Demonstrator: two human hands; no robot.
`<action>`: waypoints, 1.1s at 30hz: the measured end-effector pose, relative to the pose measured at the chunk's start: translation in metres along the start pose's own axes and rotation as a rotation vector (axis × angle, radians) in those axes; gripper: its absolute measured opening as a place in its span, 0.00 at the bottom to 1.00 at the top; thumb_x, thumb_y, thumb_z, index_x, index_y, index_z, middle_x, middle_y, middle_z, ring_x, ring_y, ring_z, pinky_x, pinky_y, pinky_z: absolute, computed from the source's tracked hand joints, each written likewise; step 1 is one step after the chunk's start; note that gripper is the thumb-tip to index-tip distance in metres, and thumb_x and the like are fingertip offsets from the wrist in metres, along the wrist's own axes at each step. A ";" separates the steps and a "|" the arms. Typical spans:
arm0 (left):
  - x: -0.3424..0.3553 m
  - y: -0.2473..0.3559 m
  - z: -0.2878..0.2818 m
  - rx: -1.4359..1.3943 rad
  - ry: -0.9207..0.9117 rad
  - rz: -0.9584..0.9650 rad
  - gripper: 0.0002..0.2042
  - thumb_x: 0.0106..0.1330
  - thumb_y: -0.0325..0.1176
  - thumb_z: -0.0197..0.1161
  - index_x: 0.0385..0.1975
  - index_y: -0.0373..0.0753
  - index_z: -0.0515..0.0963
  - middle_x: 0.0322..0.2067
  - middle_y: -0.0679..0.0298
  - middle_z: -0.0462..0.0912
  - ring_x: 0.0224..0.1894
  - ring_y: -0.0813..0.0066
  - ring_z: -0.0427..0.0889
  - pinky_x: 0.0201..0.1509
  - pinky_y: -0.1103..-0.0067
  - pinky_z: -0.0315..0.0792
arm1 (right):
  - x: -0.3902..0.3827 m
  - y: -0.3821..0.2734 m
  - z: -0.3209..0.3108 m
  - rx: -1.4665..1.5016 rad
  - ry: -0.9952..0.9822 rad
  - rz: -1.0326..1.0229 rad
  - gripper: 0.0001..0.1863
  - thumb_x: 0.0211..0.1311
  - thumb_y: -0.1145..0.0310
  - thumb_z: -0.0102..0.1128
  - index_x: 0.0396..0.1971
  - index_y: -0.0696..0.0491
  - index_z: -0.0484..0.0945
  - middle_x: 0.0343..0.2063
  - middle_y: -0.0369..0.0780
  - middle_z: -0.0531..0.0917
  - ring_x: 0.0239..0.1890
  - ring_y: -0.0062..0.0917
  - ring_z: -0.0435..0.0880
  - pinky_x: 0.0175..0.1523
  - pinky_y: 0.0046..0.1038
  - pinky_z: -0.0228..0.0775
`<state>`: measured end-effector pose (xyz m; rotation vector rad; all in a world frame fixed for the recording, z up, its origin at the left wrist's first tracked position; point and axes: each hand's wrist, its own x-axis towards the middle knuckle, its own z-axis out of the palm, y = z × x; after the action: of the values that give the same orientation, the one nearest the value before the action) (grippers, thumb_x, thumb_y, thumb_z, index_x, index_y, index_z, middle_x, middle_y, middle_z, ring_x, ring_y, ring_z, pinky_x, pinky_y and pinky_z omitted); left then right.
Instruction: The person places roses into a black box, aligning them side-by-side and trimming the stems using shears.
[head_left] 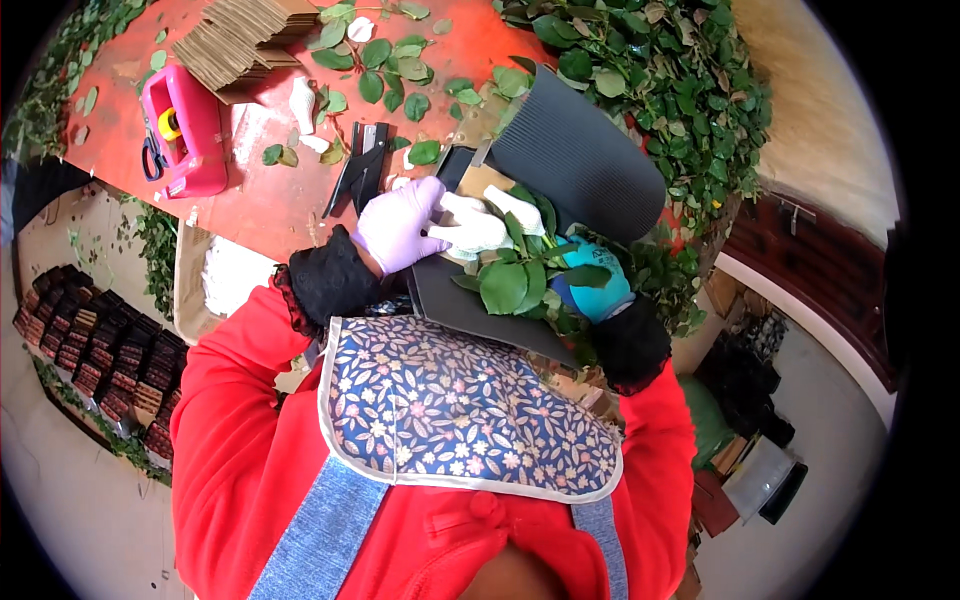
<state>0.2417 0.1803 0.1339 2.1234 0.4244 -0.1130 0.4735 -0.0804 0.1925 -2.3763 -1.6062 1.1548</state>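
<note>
My left hand (pixel 398 226), in a pale purple glove, is at the near edge of the red table, its thumb and fingers closed on a white-netted flower bud (pixel 472 228). Another white-netted bud (pixel 518 210) lies just right of it. My right hand (pixel 600 282), in a blue glove, is closed around leafy flower stems (pixel 510 284); their lower ends are hidden. Buds and leaves rest over a brown cardboard piece (pixel 478 182) between two black ridged flaps, the far one (pixel 580 150) raised and curved, the near one (pixel 480 315) lying towards me.
Left of my hands are a black stapler (pixel 362 168), a loose white-netted bud (pixel 302 105) and a pink caddy (pixel 190 135) with scissors and tape. Corrugated cardboard (pixel 240 45) is stacked behind. Leafy stems (pixel 670 100) heap at far right; a bin (pixel 195 285) stands below left.
</note>
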 end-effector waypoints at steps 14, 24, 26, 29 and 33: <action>0.018 -0.010 -0.004 0.082 -0.011 0.414 0.25 0.44 0.37 0.78 0.47 0.50 0.86 0.53 0.73 0.82 0.49 0.59 0.74 0.56 0.65 0.68 | -0.016 -0.012 -0.038 0.551 0.126 0.022 0.17 0.70 0.71 0.53 0.55 0.56 0.81 0.48 0.40 0.86 0.47 0.27 0.85 0.52 0.30 0.78; 0.020 -0.006 0.000 0.173 -0.028 0.628 0.20 0.47 0.32 0.72 0.43 0.60 0.87 0.42 0.78 0.79 0.54 0.67 0.74 0.53 0.64 0.67 | -0.014 -0.076 -0.063 0.510 0.266 0.069 0.29 0.77 0.56 0.53 0.71 0.55 0.65 0.58 0.43 0.79 0.52 0.23 0.82 0.59 0.27 0.76; 0.021 -0.007 0.000 0.151 -0.030 0.627 0.18 0.47 0.31 0.71 0.40 0.58 0.87 0.41 0.79 0.81 0.53 0.68 0.75 0.53 0.66 0.68 | -0.024 -0.070 -0.068 0.382 0.227 0.087 0.28 0.74 0.55 0.57 0.66 0.55 0.70 0.52 0.43 0.82 0.48 0.25 0.84 0.55 0.29 0.77; 0.024 -0.012 0.000 0.108 -0.050 0.629 0.18 0.47 0.29 0.70 0.41 0.53 0.87 0.41 0.76 0.83 0.50 0.66 0.77 0.51 0.67 0.71 | -0.050 -0.060 -0.084 0.111 0.064 0.215 0.26 0.66 0.55 0.63 0.59 0.54 0.76 0.44 0.43 0.85 0.42 0.32 0.86 0.48 0.33 0.78; 0.024 -0.019 0.003 0.003 -0.041 0.604 0.19 0.50 0.26 0.67 0.44 0.46 0.86 0.41 0.67 0.85 0.49 0.58 0.80 0.53 0.66 0.76 | -0.048 -0.044 -0.073 -0.286 0.017 0.166 0.24 0.56 0.56 0.69 0.53 0.49 0.81 0.41 0.45 0.87 0.41 0.44 0.86 0.44 0.39 0.77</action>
<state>0.2582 0.1937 0.1109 2.1577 -0.2505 0.1910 0.4742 -0.0738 0.2905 -2.7335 -1.6988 0.9808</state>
